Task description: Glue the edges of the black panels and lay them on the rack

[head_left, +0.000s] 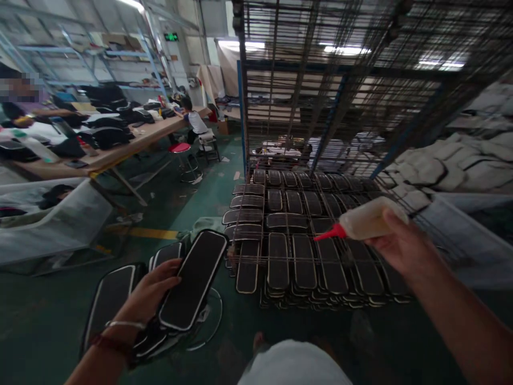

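Observation:
My right hand (395,240) is wrapped round a translucent squeeze bottle (366,218) with a red nozzle, tilted so that its tip points left and slightly down. At the lower left, my left hand (154,289) grips the left edge of a black oblong panel (195,280) with a pale outline. Beneath and beside it lie more such panels (112,297) in piles on a round stool. In the middle, a wire rack (288,112) bears many similar dark panels (278,262) in rows on its lower part.
A round metal stool ring (218,321) shows beside the pile. A cloth-sided bin (60,219) and a long worktable (140,136) stand left, with two people there and a red stool (179,147). Another bin (473,235) and pale stacked pieces (460,160) are on the right.

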`<state>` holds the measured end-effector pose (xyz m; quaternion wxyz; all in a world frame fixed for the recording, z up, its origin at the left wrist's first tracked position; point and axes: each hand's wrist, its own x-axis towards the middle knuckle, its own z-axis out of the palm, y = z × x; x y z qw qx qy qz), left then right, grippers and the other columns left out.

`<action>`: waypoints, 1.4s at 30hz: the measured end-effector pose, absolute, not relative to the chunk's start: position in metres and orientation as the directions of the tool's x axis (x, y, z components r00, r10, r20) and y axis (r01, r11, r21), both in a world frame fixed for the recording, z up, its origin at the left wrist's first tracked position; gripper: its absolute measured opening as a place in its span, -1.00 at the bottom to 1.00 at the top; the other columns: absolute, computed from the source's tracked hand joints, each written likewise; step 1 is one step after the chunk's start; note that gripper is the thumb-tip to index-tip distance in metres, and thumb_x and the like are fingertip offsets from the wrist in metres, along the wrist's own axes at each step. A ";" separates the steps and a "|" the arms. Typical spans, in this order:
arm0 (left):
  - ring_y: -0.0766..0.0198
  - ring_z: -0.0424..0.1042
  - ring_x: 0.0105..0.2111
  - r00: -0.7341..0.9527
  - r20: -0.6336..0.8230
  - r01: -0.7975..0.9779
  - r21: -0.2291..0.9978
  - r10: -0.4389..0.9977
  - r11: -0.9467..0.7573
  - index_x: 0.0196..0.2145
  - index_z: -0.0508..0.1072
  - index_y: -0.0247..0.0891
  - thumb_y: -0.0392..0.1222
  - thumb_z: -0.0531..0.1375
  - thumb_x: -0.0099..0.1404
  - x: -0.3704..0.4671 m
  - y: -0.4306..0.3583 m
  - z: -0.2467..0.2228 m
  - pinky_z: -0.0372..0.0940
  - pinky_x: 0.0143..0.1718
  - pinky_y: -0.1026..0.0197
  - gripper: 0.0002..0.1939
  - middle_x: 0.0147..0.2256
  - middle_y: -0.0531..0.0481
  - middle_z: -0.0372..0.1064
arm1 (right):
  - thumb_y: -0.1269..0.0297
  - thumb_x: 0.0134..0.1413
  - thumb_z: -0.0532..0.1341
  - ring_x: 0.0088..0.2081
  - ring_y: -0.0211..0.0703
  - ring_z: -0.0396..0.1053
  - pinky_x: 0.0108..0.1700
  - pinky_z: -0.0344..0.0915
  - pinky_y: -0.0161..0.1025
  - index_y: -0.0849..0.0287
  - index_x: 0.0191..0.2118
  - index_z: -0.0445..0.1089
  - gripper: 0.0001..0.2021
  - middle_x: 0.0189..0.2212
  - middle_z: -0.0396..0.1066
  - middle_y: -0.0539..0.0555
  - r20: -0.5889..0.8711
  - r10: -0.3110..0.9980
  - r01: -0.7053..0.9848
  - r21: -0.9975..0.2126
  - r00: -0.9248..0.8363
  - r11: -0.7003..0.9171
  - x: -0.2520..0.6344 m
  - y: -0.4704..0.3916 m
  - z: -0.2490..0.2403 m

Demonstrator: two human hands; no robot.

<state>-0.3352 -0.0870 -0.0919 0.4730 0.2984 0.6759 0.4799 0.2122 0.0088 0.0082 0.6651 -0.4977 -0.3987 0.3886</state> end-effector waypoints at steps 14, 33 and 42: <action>-0.18 0.73 -0.09 0.322 -0.406 0.129 0.914 0.855 0.385 -0.14 0.84 0.00 -0.15 0.54 -0.01 -0.148 -0.051 -0.004 0.62 -0.01 -0.09 -0.60 -0.07 -0.03 0.80 | -0.20 0.06 0.60 -0.43 -0.13 0.53 -0.59 0.43 -0.35 0.17 -0.07 0.51 -0.42 -0.33 0.54 0.05 0.336 0.932 -0.189 -0.933 -0.140 0.308 0.240 -0.006 0.104; -0.28 0.77 -0.22 0.435 -0.419 0.176 0.908 0.797 0.381 -0.14 0.85 -0.03 -0.15 0.59 0.02 -0.075 -0.020 0.008 0.70 -0.20 -0.11 -0.62 -0.16 -0.19 0.80 | -0.21 0.02 0.60 -0.46 -0.17 0.46 -0.63 0.38 -0.36 0.13 -0.11 0.41 -0.40 -0.38 0.44 -0.02 0.265 0.954 -0.154 -0.958 -0.139 0.243 0.308 0.001 0.087; -0.29 0.77 -0.26 0.386 -0.438 0.152 0.898 0.811 0.413 -0.22 0.85 0.02 -0.13 0.61 -0.06 -0.066 -0.016 0.009 0.69 -0.26 -0.07 -0.64 -0.21 -0.16 0.79 | -0.18 0.07 0.59 -0.47 -0.19 0.46 -0.63 0.39 -0.36 0.13 -0.10 0.42 -0.43 -0.38 0.46 -0.02 0.281 0.945 -0.177 -0.951 -0.169 0.252 0.321 -0.001 0.082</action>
